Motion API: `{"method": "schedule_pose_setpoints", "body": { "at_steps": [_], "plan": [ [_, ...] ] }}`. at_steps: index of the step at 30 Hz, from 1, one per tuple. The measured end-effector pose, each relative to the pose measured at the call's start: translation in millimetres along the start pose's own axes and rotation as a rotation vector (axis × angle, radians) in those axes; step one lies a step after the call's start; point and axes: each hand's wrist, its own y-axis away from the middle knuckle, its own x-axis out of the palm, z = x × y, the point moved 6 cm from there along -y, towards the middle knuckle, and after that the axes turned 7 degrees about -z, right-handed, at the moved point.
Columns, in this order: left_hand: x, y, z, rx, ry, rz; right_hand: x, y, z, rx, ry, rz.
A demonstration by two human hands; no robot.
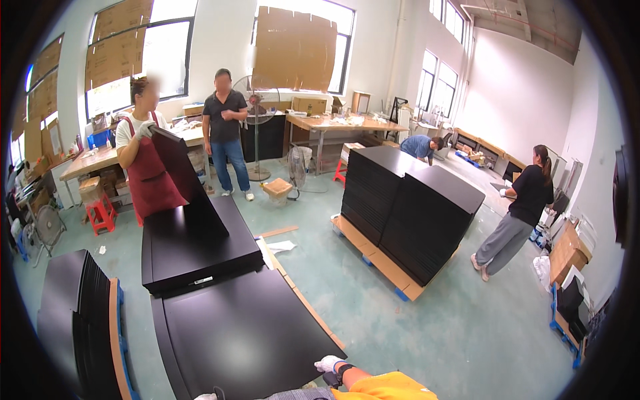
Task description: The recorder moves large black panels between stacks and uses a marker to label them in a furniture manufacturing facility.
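Note:
My right hand [328,363], in a white glove, holds the near right corner of a large flat black panel [247,327]. The fingers are closed at its edge. At the bottom rim only a bit of my gloved left hand [207,397] shows, beside the panel's near edge; its fingers are hidden. Beyond the panel lies a taller stack of black panels [200,243]. Across it, a co-worker in a dark red apron [153,187] holds a black panel [179,163] tilted up with a gloved hand.
More black panels [427,220] stand piled on a pallet to the right, and another stack [73,320] on the left. A person in a black shirt [225,110] stands behind; two others are at the right. Workbenches [347,123], a standing fan [255,100] and a red stool [100,215] line the back.

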Motion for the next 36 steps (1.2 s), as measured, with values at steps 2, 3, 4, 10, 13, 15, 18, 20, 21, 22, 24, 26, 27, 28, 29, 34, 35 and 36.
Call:
{"method": "schedule_pose_setpoints", "body": {
  "at_steps": [2,3,4,10,13,15,18,20,21,22,24,26,27,28,29,34,35,36],
  "plan": [
    [1.5,-1.1,-1.5,-0.013,0.025,-0.068,3.0,1.8,-1.5,0.003,-0.010,0.000],
    [7.9,-4.4,3.5,-0.049,0.128,0.016,5.6,2.4,-3.7,0.034,-0.016,0.011],
    [14.8,-7.1,8.7,-0.102,0.269,0.111,8.7,-0.8,-4.4,0.004,0.002,0.012],
    [51.3,-19.7,25.7,-0.420,1.075,0.303,7.4,-7.5,-2.3,-0.061,0.044,-0.063],
    [67.2,-26.4,20.8,-0.125,0.548,0.431,7.7,-8.3,0.3,-0.050,0.026,-0.011],
    [67.1,-19.8,26.3,-0.239,0.508,0.488,8.8,-4.3,1.2,-0.087,0.093,-0.068],
    [68.5,-21.4,22.0,-0.135,0.540,0.381,15.3,-2.1,5.7,-0.233,0.269,-0.043],
    [71.0,-23.3,26.2,-0.094,0.513,0.403,20.8,-4.1,5.9,-0.315,0.363,-0.032],
    [69.6,-25.5,21.7,-0.059,0.495,0.421,19.7,-6.2,4.7,-0.313,0.363,-0.034],
    [68.2,-26.7,19.3,-0.055,0.493,0.426,20.6,-6.7,1.8,-0.296,0.318,-0.042],
    [66.3,-29.6,19.6,-0.135,0.496,0.424,22.4,-7.0,-2.0,-0.276,0.270,-0.051],
    [61.8,-31.4,15.9,-0.085,0.492,0.416,22.1,-8.5,-9.3,-0.141,0.095,-0.055],
    [57.5,-31.0,13.1,-0.043,0.489,0.403,22.9,-7.4,-10.2,-0.140,0.094,-0.055],
    [54.2,-33.2,10.9,-0.040,0.490,0.404,22.5,-6.0,-10.0,-0.146,0.081,-0.050],
    [52.4,-35.6,8.3,-0.057,0.492,0.419,21.3,-5.1,-9.8,-0.152,0.069,-0.045],
    [59.3,-37.5,6.7,-0.025,0.463,0.424,20.0,0.9,-5.9,-0.269,0.105,-0.062],
    [60.9,-36.9,9.7,-0.071,0.482,0.400,20.8,0.8,-7.8,-0.237,0.026,-0.048],
    [60.6,-36.1,13.0,-0.119,0.502,0.376,20.7,0.9,-7.5,-0.237,0.028,-0.049]
  ]
}}
